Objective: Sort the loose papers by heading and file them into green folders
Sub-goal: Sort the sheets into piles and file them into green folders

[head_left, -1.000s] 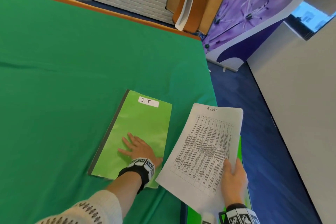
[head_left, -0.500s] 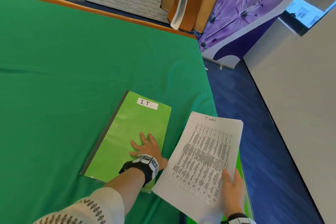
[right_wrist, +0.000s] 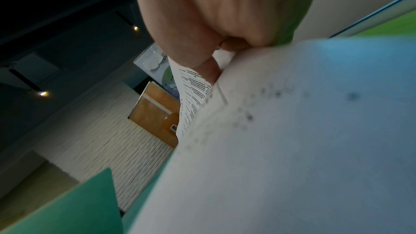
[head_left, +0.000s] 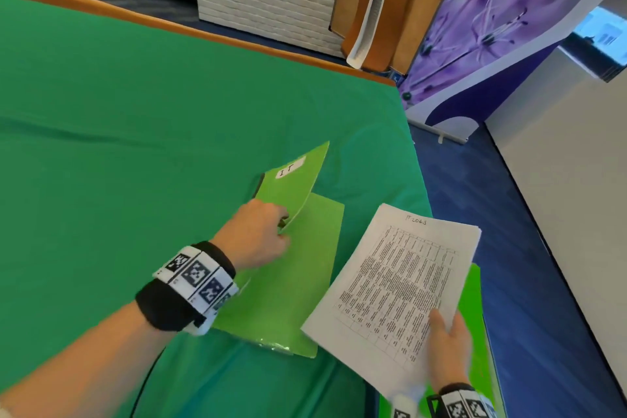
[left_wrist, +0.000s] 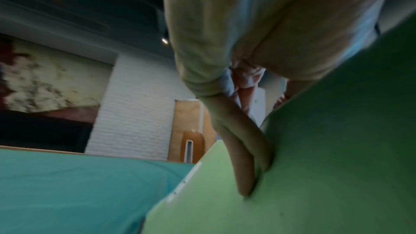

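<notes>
Our left hand point(head_left: 259, 234) now pinches the IT folder point(head_left: 288, 275) cover up, no longer flat; our right hand point(head_left: 449, 346) grips the IT Logs papers point(head_left: 400, 285), ready to file.

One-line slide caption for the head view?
Left hand lifts the IT folder cover while right hand holds the IT logs papers.

**Readable text: two markings**

I read "IT" handwritten on a white label point(head_left: 290, 168) stuck to the raised cover of the green folder point(head_left: 298, 187). The paper stack point(head_left: 397, 285) is headed "IT LOGS" by hand; its printed table is too small for me to read.
</notes>
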The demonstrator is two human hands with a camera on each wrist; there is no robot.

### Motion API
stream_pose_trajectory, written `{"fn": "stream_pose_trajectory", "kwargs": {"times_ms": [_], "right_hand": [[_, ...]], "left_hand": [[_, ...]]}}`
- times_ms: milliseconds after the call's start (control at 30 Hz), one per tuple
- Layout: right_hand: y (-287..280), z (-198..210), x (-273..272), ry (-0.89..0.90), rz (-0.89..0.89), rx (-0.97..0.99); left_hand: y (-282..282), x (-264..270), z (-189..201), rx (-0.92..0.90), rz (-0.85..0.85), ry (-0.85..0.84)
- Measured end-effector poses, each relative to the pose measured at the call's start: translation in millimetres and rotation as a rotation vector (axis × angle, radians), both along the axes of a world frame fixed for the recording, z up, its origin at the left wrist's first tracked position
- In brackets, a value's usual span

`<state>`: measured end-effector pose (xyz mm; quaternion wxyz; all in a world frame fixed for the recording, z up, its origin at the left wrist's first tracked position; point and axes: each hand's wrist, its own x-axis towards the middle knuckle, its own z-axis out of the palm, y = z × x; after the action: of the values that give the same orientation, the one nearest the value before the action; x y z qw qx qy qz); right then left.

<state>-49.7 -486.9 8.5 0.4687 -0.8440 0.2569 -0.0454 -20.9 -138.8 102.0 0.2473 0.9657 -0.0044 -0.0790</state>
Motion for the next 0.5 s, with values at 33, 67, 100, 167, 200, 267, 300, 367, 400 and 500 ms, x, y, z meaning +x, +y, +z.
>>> {"fn": "stream_pose_trajectory", "kwargs": {"times_ms": [33, 67, 100, 167, 200, 267, 300, 367, 400, 500], "right_hand": [[12, -1, 6, 0.0, 0.038, 0.013], [25, -3, 12, -0.001, 0.08, 0.022], [39, -5, 20, 0.011, 0.128, 0.022], [66, -16, 38, 0.052, 0.221, 0.021], [79, -23, 47, 0.081, 0.263, 0.021], [108, -34, 62, 0.129, 0.333, 0.029], [120, -38, 66, 0.161, 0.356, 0.031], [142, -43, 71, 0.224, 0.395, 0.04], [151, -48, 73, 0.243, 0.412, 0.049], [176, -49, 75, 0.304, 0.427, 0.069]], "left_hand": [[17, -4, 7, -0.009, 0.031, -0.051], [33, -7, 10, -0.025, 0.059, -0.102], [46, -9, 11, -0.051, 0.086, -0.145], [67, -12, 7, -0.148, 0.152, -0.193], [75, -13, 4, -0.2, 0.189, -0.202], [85, -15, -2, -0.269, 0.254, -0.224], [89, -16, -4, -0.29, 0.276, -0.239], [93, -19, -7, -0.319, 0.299, -0.262], [95, -20, -9, -0.337, 0.306, -0.261], [97, -22, -11, -0.397, 0.333, -0.249]]}}
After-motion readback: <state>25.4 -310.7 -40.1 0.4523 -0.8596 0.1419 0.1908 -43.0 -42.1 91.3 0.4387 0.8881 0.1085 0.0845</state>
